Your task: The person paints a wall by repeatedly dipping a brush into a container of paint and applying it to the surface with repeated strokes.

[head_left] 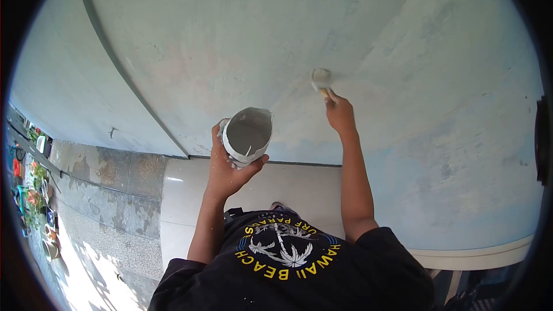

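Observation:
My left hand (pixel 226 174) is wrapped round a white plastic tub (pixel 229 148) with a cut, uneven rim and smears of paint outside. The tub is tilted so its grey inside faces me. Farther up and to the right, my right hand (pixel 341 114) grips a paintbrush (pixel 324 91) by its short wooden handle. The pale brush head is right at the surface of the wall (pixel 242 34), which is a patchy pale green-blue with worn spots. A darker smudge shows beside the brush head.
A dark pipe or cable (pixel 118 66) runs down the wall at left. Light floor tiles (pixel 190 190) lie below, beside rough grey paving (pixel 124 207). Potted plants (pixel 36 198) line the far left. A cream ledge (pixel 469 258) stands at lower right.

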The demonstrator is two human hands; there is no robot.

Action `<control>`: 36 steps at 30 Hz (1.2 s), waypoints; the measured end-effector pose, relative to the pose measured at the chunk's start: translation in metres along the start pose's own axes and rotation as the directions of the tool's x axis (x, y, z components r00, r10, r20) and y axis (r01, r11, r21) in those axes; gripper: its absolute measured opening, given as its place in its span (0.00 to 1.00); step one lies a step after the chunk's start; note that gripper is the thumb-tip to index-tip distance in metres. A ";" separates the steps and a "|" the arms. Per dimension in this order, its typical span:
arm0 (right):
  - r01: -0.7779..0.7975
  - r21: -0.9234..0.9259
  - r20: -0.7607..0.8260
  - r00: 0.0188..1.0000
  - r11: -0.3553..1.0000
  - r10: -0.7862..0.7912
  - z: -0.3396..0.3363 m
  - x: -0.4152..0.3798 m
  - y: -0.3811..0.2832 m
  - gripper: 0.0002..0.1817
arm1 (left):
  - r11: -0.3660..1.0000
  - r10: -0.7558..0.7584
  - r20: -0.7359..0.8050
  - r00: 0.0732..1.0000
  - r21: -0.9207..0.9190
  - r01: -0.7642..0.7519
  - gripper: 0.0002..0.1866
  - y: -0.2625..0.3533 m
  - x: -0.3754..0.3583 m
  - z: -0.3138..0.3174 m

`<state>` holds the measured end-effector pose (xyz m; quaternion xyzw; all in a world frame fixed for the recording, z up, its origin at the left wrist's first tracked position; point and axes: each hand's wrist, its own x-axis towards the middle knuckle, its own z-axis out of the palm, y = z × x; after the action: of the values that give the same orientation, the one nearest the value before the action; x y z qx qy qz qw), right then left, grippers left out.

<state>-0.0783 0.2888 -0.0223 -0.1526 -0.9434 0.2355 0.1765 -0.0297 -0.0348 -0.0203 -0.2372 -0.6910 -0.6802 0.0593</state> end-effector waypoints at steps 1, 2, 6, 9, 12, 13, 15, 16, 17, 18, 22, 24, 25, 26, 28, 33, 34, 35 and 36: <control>-0.013 -0.002 -0.011 1.000 1.000 0.013 0.004 -0.006 0.004 0.21 | 0.999 -0.008 -0.005 1.000 -0.034 0.008 0.46 0.001 0.000 0.002; -0.018 -0.006 -0.026 0.999 1.000 0.018 0.008 -0.008 0.006 0.21 | 0.998 -0.011 -0.018 1.000 -0.067 0.010 0.46 0.002 0.004 0.003; -0.067 0.091 -0.013 0.998 0.994 0.069 -0.019 -0.029 -0.008 0.21 | 0.995 -0.039 -0.041 0.998 -0.089 0.035 0.45 0.007 0.002 0.004; -0.140 -0.009 -0.018 0.990 0.990 0.140 -0.023 -0.011 -0.009 0.21 | 0.996 0.016 -0.040 0.999 -0.087 -0.020 0.45 0.000 0.005 0.004; -0.161 -0.002 0.111 0.981 0.987 0.160 -0.029 -0.002 -0.002 0.21 | 1.000 -0.013 -0.019 1.000 -0.024 0.013 0.45 0.001 0.003 0.004; -0.164 -0.006 0.102 0.981 0.986 0.164 -0.034 -0.007 -0.003 0.21 | 0.999 -0.008 -0.017 1.000 -0.036 0.008 0.45 0.003 0.004 0.005; -0.087 0.006 0.042 0.995 0.996 0.087 -0.042 -0.026 -0.007 0.21 | 0.999 -0.013 -0.013 1.000 -0.051 0.013 0.45 0.004 0.002 0.004; -0.079 0.005 0.042 0.996 0.997 0.079 -0.045 -0.024 -0.012 0.21 | 0.998 -0.001 -0.015 1.000 -0.064 0.000 0.45 0.004 0.003 0.003; -0.098 0.041 0.020 0.995 0.994 0.097 -0.046 -0.020 -0.016 0.21 | 0.997 0.010 -0.019 1.000 -0.074 -0.011 0.45 0.003 0.004 0.002; -0.119 0.080 0.001 0.993 0.990 0.119 -0.046 -0.018 -0.017 0.21 | 0.998 0.010 -0.026 1.000 -0.070 -0.012 0.45 0.001 0.006 0.003; -0.222 -0.024 0.099 0.970 0.975 0.224 -0.043 -0.003 -0.011 0.21 | 0.999 -0.014 -0.022 1.000 -0.041 0.013 0.46 0.001 0.002 0.003; -0.126 0.030 0.043 0.991 0.992 0.125 -0.042 -0.020 -0.001 0.22 | 0.998 -0.035 -0.006 0.999 -0.053 0.035 0.46 0.006 0.000 0.003; -0.124 0.025 0.039 0.992 0.992 0.123 -0.042 -0.028 0.001 0.22 | 0.998 -0.022 -0.006 1.000 -0.050 0.022 0.46 0.008 0.000 0.002; -0.058 0.078 -0.040 0.997 0.995 0.062 -0.041 -0.033 0.003 0.21 | 0.999 -0.005 -0.013 1.000 -0.045 0.005 0.46 0.009 0.003 0.002; 0.007 0.129 -0.113 0.994 0.992 0.008 -0.037 -0.032 0.004 0.21 | 0.999 -0.006 -0.028 1.000 -0.053 0.005 0.46 0.007 0.005 0.002; 0.185 0.111 -0.361 0.923 0.976 -0.134 -0.010 -0.028 0.026 0.19 | 0.999 -0.010 -0.064 0.998 -0.043 0.007 0.45 -0.002 0.001 0.001; 0.188 0.114 -0.357 0.924 0.976 -0.136 -0.008 -0.030 0.030 0.19 | 1.000 -0.002 -0.080 0.997 0.004 0.003 0.45 -0.007 0.000 0.001; 0.118 0.161 -0.310 0.949 0.980 -0.064 -0.002 -0.034 0.037 0.19 | 0.999 0.006 -0.094 0.996 0.051 -0.001 0.45 -0.016 -0.005 0.003; 0.045 0.204 -0.260 0.965 0.978 0.010 -0.003 -0.036 0.036 0.20 | 0.999 0.005 -0.095 0.995 0.054 0.000 0.45 -0.019 -0.006 0.004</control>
<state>-0.0379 0.3071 -0.0469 -0.1544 -0.8836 0.3093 0.3157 -0.0307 -0.0318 -0.0402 -0.2038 -0.7054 -0.6716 0.0993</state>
